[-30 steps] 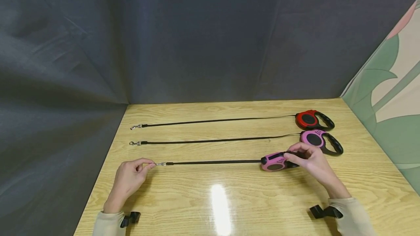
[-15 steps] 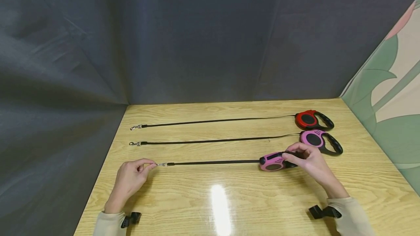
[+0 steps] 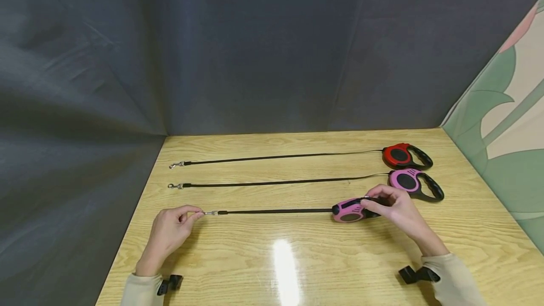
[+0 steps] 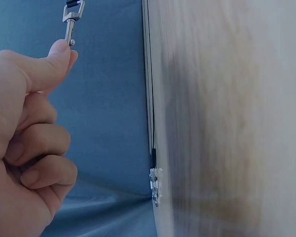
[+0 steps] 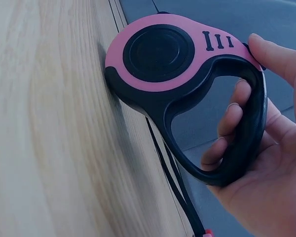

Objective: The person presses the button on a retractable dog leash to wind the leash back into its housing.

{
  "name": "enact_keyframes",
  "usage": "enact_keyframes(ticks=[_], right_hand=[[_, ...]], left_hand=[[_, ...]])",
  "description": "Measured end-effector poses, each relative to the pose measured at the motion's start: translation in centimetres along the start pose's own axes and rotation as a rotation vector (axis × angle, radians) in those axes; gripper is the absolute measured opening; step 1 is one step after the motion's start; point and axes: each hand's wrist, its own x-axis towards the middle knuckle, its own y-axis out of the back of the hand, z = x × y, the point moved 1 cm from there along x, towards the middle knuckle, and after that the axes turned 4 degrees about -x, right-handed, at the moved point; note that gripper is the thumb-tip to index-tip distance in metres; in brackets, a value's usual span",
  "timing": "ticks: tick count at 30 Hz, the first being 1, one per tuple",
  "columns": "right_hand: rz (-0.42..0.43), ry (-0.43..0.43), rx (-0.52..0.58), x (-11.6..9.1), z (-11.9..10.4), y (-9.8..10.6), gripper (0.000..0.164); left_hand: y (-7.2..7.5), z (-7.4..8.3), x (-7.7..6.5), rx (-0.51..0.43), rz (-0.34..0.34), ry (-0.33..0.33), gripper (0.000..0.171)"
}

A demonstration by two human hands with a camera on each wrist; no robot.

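Note:
My left hand [image 3: 167, 233] pinches the end of a metal snap hook [image 4: 70, 28] between thumb and forefinger, the other fingers curled into the palm. From the hook a black strap [image 3: 278, 211] runs straight across to a pink retractable dog leash [image 3: 350, 211]. The right hand [image 3: 397, 211] grips the leash's black handle [image 5: 251, 128]; in the right wrist view the fingers curl through the loop and the thumb lies at the top near the casing. The pink casing stands on edge, low over the wooden table [image 3: 238, 268].
Behind lie a red retractable leash [image 3: 398, 155] and a second pink leash [image 3: 404, 181], straps drawn out leftward to their snap hooks [image 3: 175, 186]. A dark cloth [image 3: 263, 60] rises at the back and left. A patterned panel [image 3: 501, 122] stands at right.
The right hand and the held pink leash have moved slightly left, shortening the strap between the hands. My left hand has barely moved. The two leashes behind stay in place.

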Motion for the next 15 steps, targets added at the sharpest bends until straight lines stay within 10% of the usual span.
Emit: enact_keyframes(ticks=[15], right_hand=[[-0.019, 0.008, 0.029, 0.2, -0.44, -0.4, 0.011]], left_hand=[[-0.1, 0.65, -0.03, -0.031, -0.027, 0.02, 0.007]])
